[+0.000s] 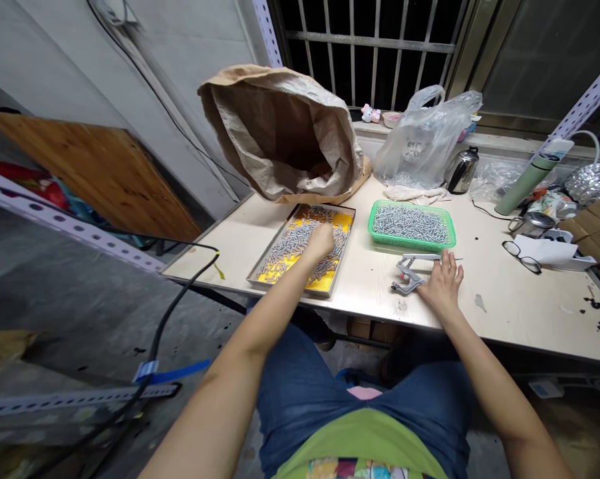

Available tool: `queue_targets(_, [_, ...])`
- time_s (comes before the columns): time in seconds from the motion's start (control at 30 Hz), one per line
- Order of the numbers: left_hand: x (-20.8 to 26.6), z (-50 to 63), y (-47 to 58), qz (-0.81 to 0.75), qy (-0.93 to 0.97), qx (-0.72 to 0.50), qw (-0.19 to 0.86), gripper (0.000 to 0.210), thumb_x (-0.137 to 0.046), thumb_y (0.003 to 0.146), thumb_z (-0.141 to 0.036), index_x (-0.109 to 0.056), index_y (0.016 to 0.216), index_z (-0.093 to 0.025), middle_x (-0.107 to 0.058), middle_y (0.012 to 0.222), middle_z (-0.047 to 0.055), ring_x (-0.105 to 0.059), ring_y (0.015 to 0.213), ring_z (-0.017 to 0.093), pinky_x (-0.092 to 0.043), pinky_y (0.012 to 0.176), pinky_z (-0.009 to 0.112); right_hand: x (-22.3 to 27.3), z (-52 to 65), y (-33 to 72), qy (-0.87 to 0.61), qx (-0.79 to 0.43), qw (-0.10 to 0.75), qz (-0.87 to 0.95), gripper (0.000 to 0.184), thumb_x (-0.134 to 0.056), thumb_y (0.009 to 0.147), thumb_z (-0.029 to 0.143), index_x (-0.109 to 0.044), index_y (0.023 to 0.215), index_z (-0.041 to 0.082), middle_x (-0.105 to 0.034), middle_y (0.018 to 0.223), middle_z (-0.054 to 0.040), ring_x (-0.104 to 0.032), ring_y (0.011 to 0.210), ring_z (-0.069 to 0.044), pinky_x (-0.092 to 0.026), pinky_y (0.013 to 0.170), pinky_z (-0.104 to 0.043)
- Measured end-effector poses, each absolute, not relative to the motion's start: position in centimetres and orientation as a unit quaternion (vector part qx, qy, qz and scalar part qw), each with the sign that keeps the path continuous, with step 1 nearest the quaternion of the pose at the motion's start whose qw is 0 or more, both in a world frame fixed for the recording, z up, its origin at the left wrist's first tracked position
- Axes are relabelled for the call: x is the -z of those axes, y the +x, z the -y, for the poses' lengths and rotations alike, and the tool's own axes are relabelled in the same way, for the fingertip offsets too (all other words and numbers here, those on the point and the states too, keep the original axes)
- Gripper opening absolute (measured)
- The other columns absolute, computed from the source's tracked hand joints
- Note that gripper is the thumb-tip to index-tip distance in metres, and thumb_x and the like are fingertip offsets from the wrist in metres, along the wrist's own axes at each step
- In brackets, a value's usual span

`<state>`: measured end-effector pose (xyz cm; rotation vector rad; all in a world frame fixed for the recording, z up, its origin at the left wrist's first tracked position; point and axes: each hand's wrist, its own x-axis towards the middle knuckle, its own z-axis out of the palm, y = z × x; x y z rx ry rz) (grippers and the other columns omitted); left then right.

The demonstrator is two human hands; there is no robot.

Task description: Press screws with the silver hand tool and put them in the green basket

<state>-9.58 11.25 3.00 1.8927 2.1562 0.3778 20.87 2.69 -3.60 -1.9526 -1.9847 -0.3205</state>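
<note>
My left hand (320, 241) is closed, knuckles up, over the right half of a shallow metal tray (334, 283). Its fingertips are hidden, so I cannot make out what they hold. Many small silvery pins or screws (293, 241) lie scattered on the tray's yellow bottom. On the tabletop, my right hand (442, 283) rests with its fingers spread. Those fingertips touch the right end of a grey metal hand tool (408, 274) with a long straight bar and a plier-like frame. Behind it, a green plastic basket (452, 241) is full of similar small metal pieces (410, 223).
A large brown paper sack (280, 133) gapes open behind the tray. Farther right are a clear plastic bag (420, 143), a steel jug (462, 169), a green bottle (527, 184) and eyeglasses (522, 257). A black cable (167, 313) hangs by the table's left edge.
</note>
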Motion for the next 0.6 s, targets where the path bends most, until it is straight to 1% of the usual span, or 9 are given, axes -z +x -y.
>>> queue_targets(0.07, [-2.9,-9.9,-8.6,-0.705,0.627,-0.270,0.191,0.033,-0.052,0.076,-0.002,-0.066,0.106,-0.006,-0.069,0.092,0.014,-0.065,0.092,0.023,-0.048,0.085,0.034,3.5,-2.7,20.8,-0.687,0.117,0.165,0.698,0.069,-0.042,0.082,0.059,-0.054,0.119,0.001,-0.029,0.150,-0.0296,-0.022,0.140,-0.038,-0.022,0.109,-0.061])
queue_targets(0.13, [-2.2,-8.0,-6.8,-0.626,0.588,-0.391,0.331,0.043,-0.059,0.075,-0.006,-0.059,0.119,-0.008,-0.068,0.082,0.007,-0.064,0.078,0.017,-0.050,0.078,0.030,3.5,-2.6,20.6,-0.685,0.124,0.162,0.700,0.069,-0.041,0.083,0.059,-0.054,0.119,0.001,-0.028,0.151,-0.0290,-0.021,0.141,-0.037,-0.020,0.110,-0.060])
queue_targets(0.2, [-1.1,-6.0,-4.3,-0.549,0.530,-0.440,0.474,0.058,-0.067,0.070,-0.006,-0.052,0.126,-0.008,-0.064,0.071,0.000,-0.062,0.067,0.012,-0.049,0.070,0.026,3.4,-2.6,20.5,-0.679,0.134,0.162,0.704,0.069,-0.041,0.083,0.058,-0.053,0.120,0.001,-0.027,0.152,-0.0287,-0.018,0.141,-0.037,-0.018,0.111,-0.061])
queue_targets(0.27, [0.0,-4.5,-1.7,-0.514,0.482,-0.447,0.551,0.066,-0.070,0.066,-0.003,-0.048,0.128,-0.007,-0.061,0.064,-0.004,-0.059,0.061,0.010,-0.046,0.064,0.023,3.3,-2.4,20.4,-0.670,0.146,0.165,0.709,0.068,-0.042,0.084,0.056,-0.051,0.122,0.000,-0.026,0.152,-0.0286,-0.017,0.142,-0.037,-0.015,0.111,-0.061])
queue_targets(0.33, [0.9,-3.5,0.4,-0.501,0.454,-0.447,0.585,0.069,-0.071,0.065,-0.002,-0.045,0.129,-0.007,-0.059,0.061,-0.006,-0.056,0.057,0.008,-0.043,0.059,0.021,3.1,-2.2,20.2,-0.664,0.153,0.166,0.713,0.066,-0.042,0.085,0.053,-0.049,0.124,0.000,-0.026,0.152,-0.0285,-0.016,0.142,-0.036,-0.013,0.112,-0.061])
queue_targets(0.4, [1.7,-3.2,1.7,-0.495,0.449,-0.444,0.596,0.073,-0.072,0.064,-0.003,-0.042,0.130,-0.008,-0.059,0.060,-0.007,-0.056,0.055,0.008,-0.041,0.056,0.020,2.9,-2.0,20.1,-0.661,0.157,0.165,0.715,0.064,-0.042,0.085,0.050,-0.049,0.125,0.000,-0.025,0.153,-0.0282,-0.015,0.143,-0.035,-0.012,0.112,-0.061])
queue_targets(0.5, [2.3,-3.2,2.4,-0.495,0.469,-0.437,0.586,0.076,-0.072,0.063,-0.003,-0.039,0.132,-0.009,-0.059,0.060,-0.008,-0.057,0.057,0.009,-0.041,0.057,0.020,2.7,-1.8,19.8,-0.660,0.166,0.166,0.714,0.062,-0.045,0.084,0.045,-0.046,0.127,0.002,-0.021,0.155,-0.0269,-0.011,0.144,-0.035,-0.008,0.113,-0.060])
queue_targets(0.6, [2.6,-3.2,2.3,-0.499,0.509,-0.419,0.563,0.076,-0.072,0.063,-0.003,-0.039,0.131,-0.011,-0.060,0.060,-0.008,-0.058,0.059,0.010,-0.042,0.060,0.021,2.7,-1.7,19.7,-0.659,0.173,0.168,0.713,0.063,-0.048,0.081,0.042,-0.044,0.129,0.002,-0.017,0.157,-0.0255,-0.005,0.145,-0.035,-0.005,0.114,-0.060])
